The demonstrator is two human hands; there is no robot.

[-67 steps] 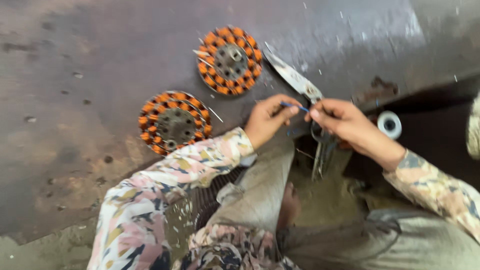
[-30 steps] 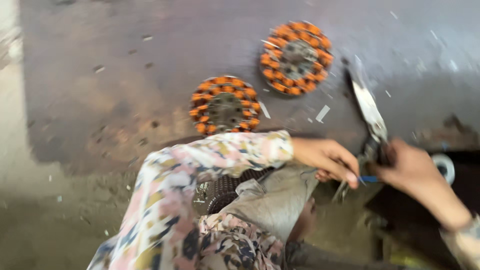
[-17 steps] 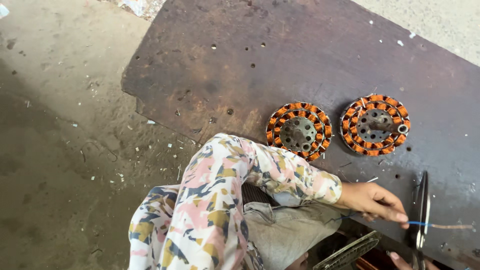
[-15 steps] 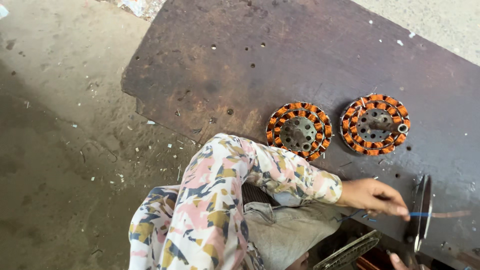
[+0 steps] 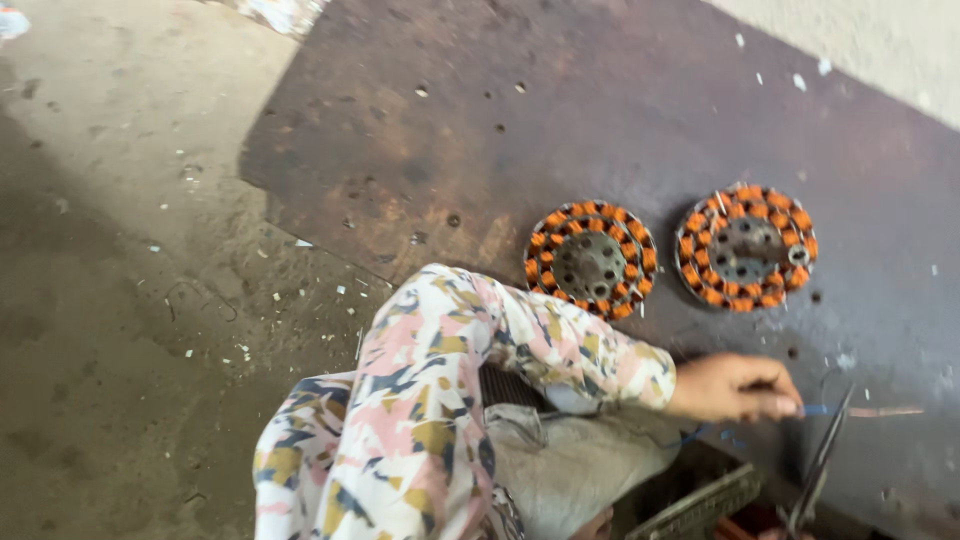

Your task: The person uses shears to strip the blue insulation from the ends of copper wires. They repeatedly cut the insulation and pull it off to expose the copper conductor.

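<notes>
Pinching blue wire (image 5: 815,410), left hand (image 5: 730,388); scissors (image 5: 820,465) adj.

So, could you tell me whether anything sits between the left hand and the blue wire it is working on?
Nothing visible does. The left hand pinches the blue wire directly at its fingertips, and the scissors cross the wire just beyond them, on the dark metal plate.

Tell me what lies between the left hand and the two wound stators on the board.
In the head view, only bare dark board with a few small holes separates the left hand from the near stator and far stator.
</notes>
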